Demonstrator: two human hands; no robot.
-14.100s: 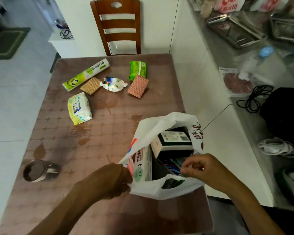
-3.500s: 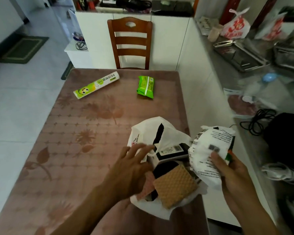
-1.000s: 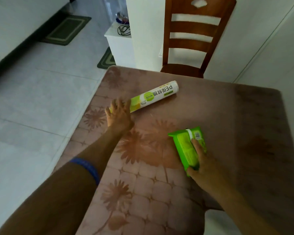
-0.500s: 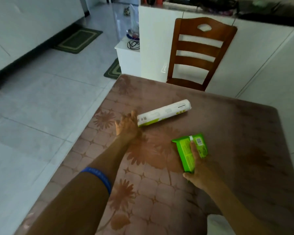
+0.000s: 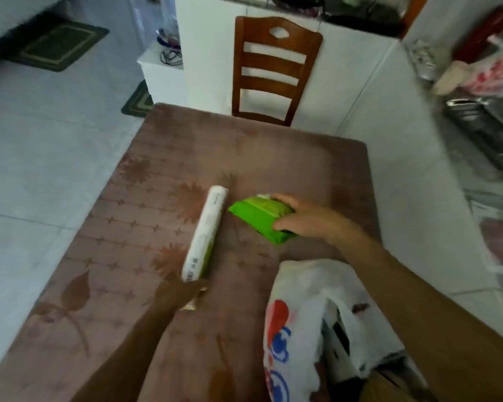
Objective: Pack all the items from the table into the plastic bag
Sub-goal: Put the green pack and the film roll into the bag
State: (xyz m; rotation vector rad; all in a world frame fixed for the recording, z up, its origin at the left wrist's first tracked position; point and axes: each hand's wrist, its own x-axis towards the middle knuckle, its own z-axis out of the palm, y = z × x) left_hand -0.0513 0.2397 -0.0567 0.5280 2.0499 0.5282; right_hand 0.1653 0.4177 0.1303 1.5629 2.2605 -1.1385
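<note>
The left hand (image 5: 177,294) is gripping the roll's (image 5: 205,236) near end, seemingly just above the table (image 5: 157,169), while the right hand (image 5: 305,217) is clutching the green pack (image 5: 257,217) at the bag's (image 5: 299,320) twelve o'clock.

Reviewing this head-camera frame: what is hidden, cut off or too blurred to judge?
- Plastic bag: its contents are mostly hidden by its folds; its lower part is cut off by the bottom edge.
- Long roll box: print is blurred; the near end is covered by the left hand.
- Green packet: label unreadable; the right hand covers its far side.
</note>
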